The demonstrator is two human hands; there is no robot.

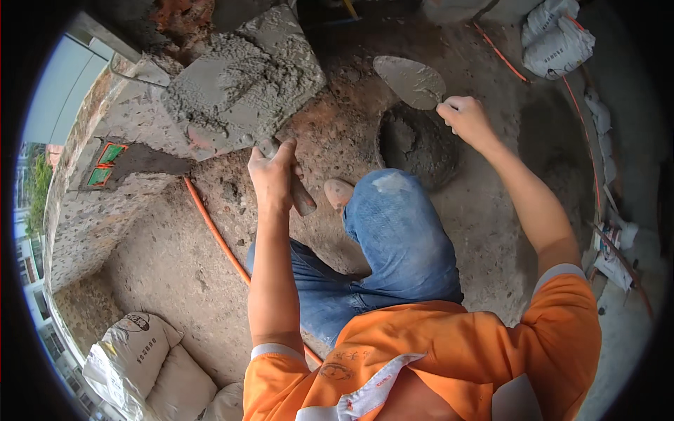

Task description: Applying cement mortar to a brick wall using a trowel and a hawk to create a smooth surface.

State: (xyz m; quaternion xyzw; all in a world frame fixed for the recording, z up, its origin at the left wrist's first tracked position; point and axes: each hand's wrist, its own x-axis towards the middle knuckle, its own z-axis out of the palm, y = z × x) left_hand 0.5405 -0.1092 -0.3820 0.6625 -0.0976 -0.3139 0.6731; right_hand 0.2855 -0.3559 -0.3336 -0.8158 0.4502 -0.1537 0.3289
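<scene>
My left hand (pixel 272 172) is wrapped round the stubby handle of a mortar hawk (pixel 305 45). Wet grey mortar (pixel 239 84) lies thick and uneven over the hawk's flat board, which is at the upper left beside the wall. In my right hand (pixel 465 119) is a rounded trowel (pixel 413 81), its blade pointing up and left and coated with grey mortar. Below the blade stands a round bucket (pixel 379 144) with more mortar in it. The trowel is apart from the hawk. My fingers hide most of the trowel's handle.
An orange hose (pixel 210 224) runs along the floor past my left arm. Filled sacks (pixel 151 351) lie at the lower left, and white bags (pixel 558 42) at the upper right. A green and orange box (pixel 107 165) is set in the rough low wall (pixel 91 231) at left.
</scene>
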